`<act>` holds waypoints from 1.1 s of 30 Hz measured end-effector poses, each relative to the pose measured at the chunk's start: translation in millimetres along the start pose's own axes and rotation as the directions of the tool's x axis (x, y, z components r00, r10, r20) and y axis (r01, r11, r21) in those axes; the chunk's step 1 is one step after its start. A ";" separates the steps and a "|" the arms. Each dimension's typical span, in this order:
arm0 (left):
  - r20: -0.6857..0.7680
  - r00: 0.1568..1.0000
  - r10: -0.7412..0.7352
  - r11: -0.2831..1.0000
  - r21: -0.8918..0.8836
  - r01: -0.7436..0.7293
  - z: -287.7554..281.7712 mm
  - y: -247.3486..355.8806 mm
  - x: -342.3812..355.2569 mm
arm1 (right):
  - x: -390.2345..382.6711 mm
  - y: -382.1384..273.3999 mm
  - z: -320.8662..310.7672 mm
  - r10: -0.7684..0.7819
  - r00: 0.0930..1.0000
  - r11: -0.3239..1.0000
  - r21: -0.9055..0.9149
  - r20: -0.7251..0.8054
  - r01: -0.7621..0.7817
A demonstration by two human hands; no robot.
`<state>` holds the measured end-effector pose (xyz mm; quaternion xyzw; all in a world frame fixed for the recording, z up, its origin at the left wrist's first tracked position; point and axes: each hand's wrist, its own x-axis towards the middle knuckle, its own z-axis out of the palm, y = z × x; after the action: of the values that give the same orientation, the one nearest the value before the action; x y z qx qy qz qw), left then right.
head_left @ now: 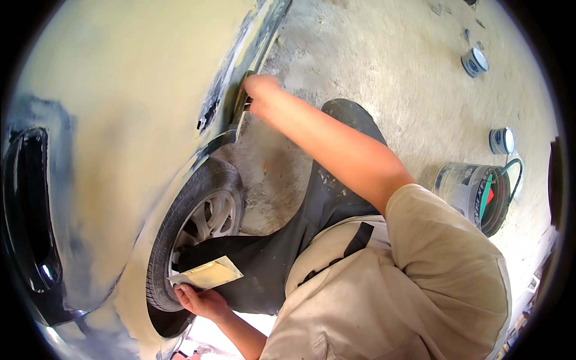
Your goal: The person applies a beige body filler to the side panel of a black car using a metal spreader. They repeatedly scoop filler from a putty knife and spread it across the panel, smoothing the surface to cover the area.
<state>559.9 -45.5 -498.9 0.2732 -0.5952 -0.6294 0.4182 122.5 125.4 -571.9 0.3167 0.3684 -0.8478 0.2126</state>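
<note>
My left hand (205, 303), at the lower left by the car wheel (210, 219), grips one end of a flat putty board (211, 273) smeared with pale yellow filler. The board lies in front of my dark trouser leg. Stretched forward, my right hand (262, 91) is at the lower edge of the car body panel (138, 120). Its fingers are curled and partly hidden; a thin dark edge shows by them, but what they hold is unclear. Near that hand, the panel has grey, white and black patches.
On the concrete floor (384, 48) to the right stand a small can (474, 62), another can (500, 141) and a large bucket (459, 189) with a handle and red and green things in it. A black recessed opening (27, 210) is in the car body at far left.
</note>
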 end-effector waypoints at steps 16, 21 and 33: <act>0.091 0.996 -0.001 0.991 -0.137 0.014 -6.1 -4.0 1.5 | -49.9 -39.2 20.8 -0.096 0.994 0.992 -0.076 0.047 0.100; 0.107 0.994 0.030 0.989 -0.149 -0.014 -5.4 -3.7 1.2 | -76.1 -50.3 30.9 -0.133 0.989 0.985 -0.105 0.064 0.140; -0.129 0.991 -0.038 0.981 -0.192 0.013 17.9 11.8 -10.6 | -147.6 -85.2 -51.3 -0.406 0.900 0.914 0.043 0.161 0.404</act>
<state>552.5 -26.5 -486.4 0.2806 -0.4997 -0.6695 0.4727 196.1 237.5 -454.9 0.1621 0.4035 -0.8985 0.0605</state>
